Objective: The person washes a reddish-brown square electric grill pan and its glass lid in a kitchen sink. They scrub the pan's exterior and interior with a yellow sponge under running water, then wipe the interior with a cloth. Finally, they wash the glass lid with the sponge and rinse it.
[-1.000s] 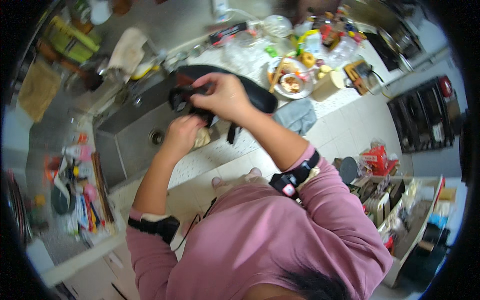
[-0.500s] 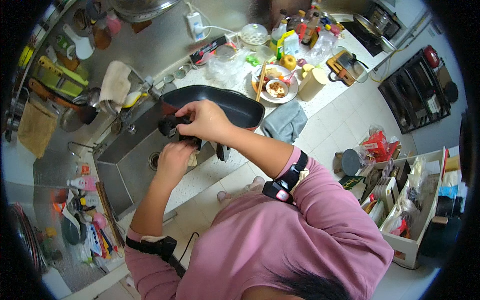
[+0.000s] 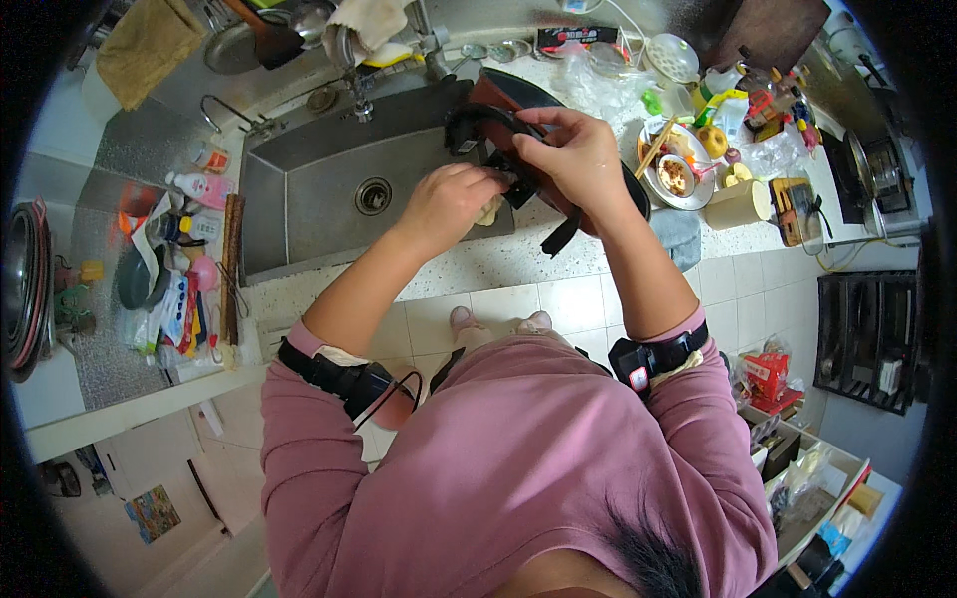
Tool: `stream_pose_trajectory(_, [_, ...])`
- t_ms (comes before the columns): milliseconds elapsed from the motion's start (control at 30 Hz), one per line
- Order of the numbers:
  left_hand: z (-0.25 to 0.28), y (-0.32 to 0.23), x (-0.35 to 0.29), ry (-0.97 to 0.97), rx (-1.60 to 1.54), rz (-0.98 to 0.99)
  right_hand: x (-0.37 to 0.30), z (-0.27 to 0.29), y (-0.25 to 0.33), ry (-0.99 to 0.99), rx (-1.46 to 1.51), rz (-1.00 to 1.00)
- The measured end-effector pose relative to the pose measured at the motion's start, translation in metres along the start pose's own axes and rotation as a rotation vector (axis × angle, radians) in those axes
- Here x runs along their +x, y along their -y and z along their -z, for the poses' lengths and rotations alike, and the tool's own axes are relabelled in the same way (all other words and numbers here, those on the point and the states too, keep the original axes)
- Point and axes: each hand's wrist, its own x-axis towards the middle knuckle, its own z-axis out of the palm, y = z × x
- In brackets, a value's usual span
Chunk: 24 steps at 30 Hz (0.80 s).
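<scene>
Over the near right edge of the steel sink (image 3: 284,214), both my hands are at a black strap with a small black box-like device (image 3: 467,122) on it. My right hand (image 3: 580,164) grips the strap between thumb and fingers, and a loose strap end (image 3: 563,234) hangs below. My left hand (image 3: 454,207) is closed against the strap's lower part; its fingertips are partly hidden. A pale cloth-like piece (image 3: 488,211) shows beneath my left fingers. Just behind the strap rests a large roasting pan (image 3: 503,92), black inside and reddish-brown outside, partly covered by my right hand.
A plate (image 3: 653,149) with food, a small bowl and chopsticks stands on the right counter, beside a cream canister (image 3: 740,204) and a grey cloth (image 3: 681,239). Bottles (image 3: 778,100) crowd behind. Left of the sink lie a brown stick (image 3: 232,264) and a pink bottle (image 3: 199,187).
The head view has turned, so the sink and counter appear shifted and more of the left side shows. Both hands remain at the black strap.
</scene>
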Motion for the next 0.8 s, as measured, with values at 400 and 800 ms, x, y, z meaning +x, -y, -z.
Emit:
stream_pose_trajectory(400, [0.009, -0.001, -0.006, -0.436, -0.476, 0.403, 0.006, 0.027, 0.011, 0.093, 0.188, -0.126])
stream_pose_trajectory(800, [-0.028, -0.009, 0.03, -0.298, -0.582, 0.746, 0.006, 0.019, 0.006, 0.049, 0.169, -0.114])
